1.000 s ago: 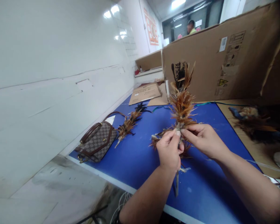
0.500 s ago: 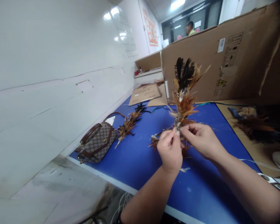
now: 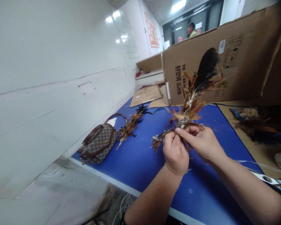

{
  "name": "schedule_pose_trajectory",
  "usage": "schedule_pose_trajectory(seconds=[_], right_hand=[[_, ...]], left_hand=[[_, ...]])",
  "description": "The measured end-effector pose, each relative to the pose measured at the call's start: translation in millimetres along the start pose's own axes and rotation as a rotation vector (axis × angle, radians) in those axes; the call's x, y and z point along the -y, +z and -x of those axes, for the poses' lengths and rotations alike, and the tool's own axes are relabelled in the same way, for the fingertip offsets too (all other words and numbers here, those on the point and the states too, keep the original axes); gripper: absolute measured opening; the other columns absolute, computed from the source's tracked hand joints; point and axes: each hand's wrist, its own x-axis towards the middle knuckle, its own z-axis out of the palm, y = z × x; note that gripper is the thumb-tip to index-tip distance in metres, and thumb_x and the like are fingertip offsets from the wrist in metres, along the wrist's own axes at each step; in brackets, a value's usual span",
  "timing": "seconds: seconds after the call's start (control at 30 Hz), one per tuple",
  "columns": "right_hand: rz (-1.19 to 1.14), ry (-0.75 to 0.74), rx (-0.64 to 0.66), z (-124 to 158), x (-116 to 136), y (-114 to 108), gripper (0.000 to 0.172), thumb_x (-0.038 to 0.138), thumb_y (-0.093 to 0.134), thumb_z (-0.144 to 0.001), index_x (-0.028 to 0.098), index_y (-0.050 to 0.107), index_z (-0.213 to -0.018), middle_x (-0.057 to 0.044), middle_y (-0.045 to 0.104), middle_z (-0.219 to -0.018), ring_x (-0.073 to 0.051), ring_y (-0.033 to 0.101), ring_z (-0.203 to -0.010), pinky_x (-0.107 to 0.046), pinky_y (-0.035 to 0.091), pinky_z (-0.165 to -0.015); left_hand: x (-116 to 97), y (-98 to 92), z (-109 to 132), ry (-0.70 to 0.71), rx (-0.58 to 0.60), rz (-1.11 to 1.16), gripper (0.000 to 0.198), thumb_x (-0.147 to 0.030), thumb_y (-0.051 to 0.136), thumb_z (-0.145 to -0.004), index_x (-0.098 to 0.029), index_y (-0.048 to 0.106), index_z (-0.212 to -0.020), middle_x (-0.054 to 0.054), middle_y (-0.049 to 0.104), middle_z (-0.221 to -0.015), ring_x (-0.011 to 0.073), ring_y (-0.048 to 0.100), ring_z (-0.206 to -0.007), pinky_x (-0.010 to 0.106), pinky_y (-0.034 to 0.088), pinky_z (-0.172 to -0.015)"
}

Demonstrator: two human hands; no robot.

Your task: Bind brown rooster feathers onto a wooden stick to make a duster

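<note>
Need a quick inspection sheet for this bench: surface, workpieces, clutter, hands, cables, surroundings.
Surface: blue tabletop, pale front edge.
Workpieces: held feather bundle, tilted, dark feathers at the top; second feather bundle lying beside the handbag; more feathers lying behind the hands, partly hidden.
Clutter: handbag at left; flat cardboard toward the back; dark feather pile at right, details unclear.
Hands: left hand and right hand together at the held bundle's base, fingers closed; exact grip partly hidden.
Cables: pale wires below the front edge.
Surroundings: white wall at left; upright printed cardboard behind; a person beyond it.
</note>
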Motion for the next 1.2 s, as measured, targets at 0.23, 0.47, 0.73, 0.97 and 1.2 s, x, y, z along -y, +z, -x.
schedule_pose_trajectory(seconds=[0.23,0.47,0.73,0.97,1.2], right_hand=[[0.181,-0.021,0.004,-5,-3,-6,0.046,0.054,0.07,-0.084,0.017,0.059,-0.06,0.001,0.05,-0.055,-0.011,0.04,-0.053,-0.025,0.031,-0.047],[0.08,-0.069,0.154,-9,-7,-9,0.042,0.051,0.065,-0.09,0.016,0.066,-0.066,0.0,0.06,-0.06,-0.013,0.05,-0.056,-0.024,0.038,-0.052],[0.072,-0.138,0.201,-11,-5,-9,0.04,0.05,0.067,-0.088,0.017,0.071,-0.065,-0.004,0.069,-0.067,-0.017,0.06,-0.064,-0.027,0.046,-0.063],[0.125,-0.147,0.229,-10,-2,-7,0.043,0.046,0.058,-0.093,0.017,0.069,-0.063,-0.003,0.064,-0.062,-0.016,0.056,-0.06,-0.027,0.043,-0.059],[0.366,-0.141,0.062,-7,-2,1,0.051,0.054,0.059,-0.087,0.019,0.05,-0.052,0.002,0.043,-0.049,-0.011,0.037,-0.051,-0.026,0.027,-0.047]], left_hand=[[4,4.1,7,0.118,0.007,-0.094,0.039,-0.006,0.053,-0.093,-0.012,0.063,-0.131,0.016,0.065,-0.107,0.0213,0.066,-0.097,0.032,0.058,-0.085],[-5,-1.5,-2,-0.152,0.02,0.149,0.025,-0.017,0.055,-0.096,-0.013,0.07,-0.115,0.016,0.063,-0.108,0.0221,0.065,-0.102,0.037,0.057,-0.091],[0,-1.4,-13,-0.834,0.087,0.668,0.044,-0.039,0.076,-0.085,-0.011,0.069,-0.118,0.005,0.066,-0.084,0.0092,0.059,-0.063,0.024,0.053,-0.062],[13,-1.9,-9,-0.673,0.104,0.544,0.028,-0.035,0.072,-0.088,-0.014,0.078,-0.105,0.004,0.066,-0.082,0.0097,0.057,-0.063,0.025,0.051,-0.062],[0,-2.3,-13,-0.372,0.108,0.219,0.026,-0.021,0.056,-0.097,-0.014,0.077,-0.083,0.007,0.066,-0.08,0.0162,0.061,-0.079,0.031,0.052,-0.08]])
